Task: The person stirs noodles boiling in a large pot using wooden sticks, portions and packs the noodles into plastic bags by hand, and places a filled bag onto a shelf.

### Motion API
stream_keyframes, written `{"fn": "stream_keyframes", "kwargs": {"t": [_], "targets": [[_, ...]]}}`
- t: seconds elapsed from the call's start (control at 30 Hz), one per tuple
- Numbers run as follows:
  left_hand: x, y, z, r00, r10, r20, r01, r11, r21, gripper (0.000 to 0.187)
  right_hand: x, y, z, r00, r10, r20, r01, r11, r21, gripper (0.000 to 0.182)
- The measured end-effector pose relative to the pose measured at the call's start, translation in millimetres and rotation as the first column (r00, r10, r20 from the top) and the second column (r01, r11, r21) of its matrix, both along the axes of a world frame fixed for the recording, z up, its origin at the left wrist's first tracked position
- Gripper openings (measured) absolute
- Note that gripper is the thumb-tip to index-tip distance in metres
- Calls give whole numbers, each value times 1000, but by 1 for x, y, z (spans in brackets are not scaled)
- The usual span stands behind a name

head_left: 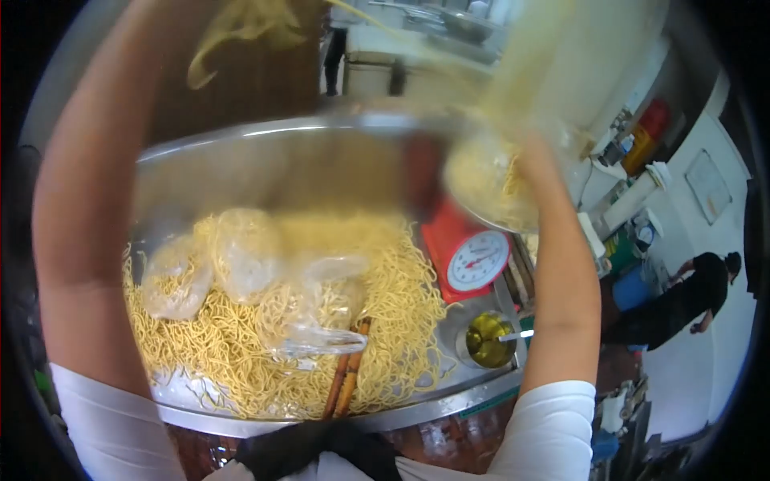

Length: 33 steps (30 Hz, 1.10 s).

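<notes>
My left forearm (92, 176) reaches up past the top edge, and its hand is out of frame. Beside it, a clump of yellow noodles (253, 36) hangs in the air, blurred. My right hand (536, 156) is at the round metal pan (481, 218) of a red dial scale (477, 260); motion smears its fingers. Noodles lie in that pan, and a blurred pale-yellow streak rises above the hand. Below, loose noodles (401, 321) cover much of a large metal tray (385, 417). Clear plastic bags of noodles (245, 252) rest on them.
Two wooden sticks (349, 373) lean over the tray's near edge. A metal container of yellow oil (489, 341) with a utensil handle stands right of the noodles. A person in dark clothes (682, 297) is at the far right. A metal counter with bowls is at the back.
</notes>
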State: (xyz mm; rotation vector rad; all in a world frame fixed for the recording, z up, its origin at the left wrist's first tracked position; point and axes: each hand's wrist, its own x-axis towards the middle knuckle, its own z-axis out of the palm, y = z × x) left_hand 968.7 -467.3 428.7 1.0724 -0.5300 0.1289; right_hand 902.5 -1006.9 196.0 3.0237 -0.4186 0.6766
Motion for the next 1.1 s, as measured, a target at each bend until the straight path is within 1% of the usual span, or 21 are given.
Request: {"fn": "stream_keyframes", "kwargs": {"t": [0.03,0.13,0.27,0.37,0.43,0.47,0.5,0.53,0.57,0.63,0.67,0.7,0.77,0.83,0.87,0.9,0.93,0.97,1.0,1.07,1.1], "targets": [[-1,52,1,996,80,24,-81,996,24,16,-4,4,4,999,-45,24,42,993,113,25],[-13,220,-15,933,358,50,-361,919,159,16,-8,16,22,992,-109,-64,114,990,83,27],[-42,438,-75,729,684,27,-633,659,407,17,-12,6,24,984,-177,-36,178,984,16,29],[-73,558,-146,565,825,18,-668,445,597,19,-2,-6,22,974,-225,25,223,973,63,28],[-93,603,-189,499,865,59,-629,314,711,21,5,-17,21,997,-80,8,81,994,-69,28],[-100,622,-209,476,875,91,-601,249,759,21,6,-15,26,997,-82,4,82,994,-70,28],[-104,639,-229,464,877,127,-569,185,801,22,6,-12,35,984,-93,-151,73,989,-131,27],[-108,644,-245,466,867,177,-535,117,837,23,5,-8,42,948,-111,-299,55,980,-190,27],[-109,647,-266,489,840,237,-495,43,868,25,4,-5,44,948,-112,-298,55,980,-191,27],[-115,645,-313,550,769,325,-428,-74,901,27,-2,2,49,947,-104,-306,-37,906,-421,27],[-115,645,-325,551,769,323,-429,-70,900,27,-4,3,52,947,-107,-304,-34,904,-425,27],[-114,637,-343,486,860,154,-172,-78,982,31,-6,4,53,970,-58,-235,-41,917,-398,27],[-120,619,-375,202,973,-108,355,30,934,41,-19,16,62,986,-8,-166,-56,926,-373,28],[-137,558,-365,236,957,-170,353,79,932,46,-61,51,89,991,-72,111,81,993,-83,33],[-153,492,-344,253,946,-202,353,104,930,49,-76,62,92,991,-67,116,77,993,-85,33],[-150,498,-358,255,946,-199,347,103,932,49,-91,69,93,940,-27,339,80,986,-144,37],[-143,500,-378,285,935,-212,272,133,953,38,-101,70,94,840,20,543,104,975,-197,41],[-136,489,-380,321,921,-222,195,165,967,28,-104,60,90,789,13,614,195,943,-270,47],[-132,480,-379,333,918,-215,186,160,970,28,-104,51,86,782,2,624,209,941,-265,47],[-147,407,-359,465,831,-306,156,264,952,21,-102,35,76,813,-95,574,54,995,88,41],[-145,395,-357,477,828,-295,148,255,956,21,-103,29,72,806,-107,582,63,993,96,41]]}}
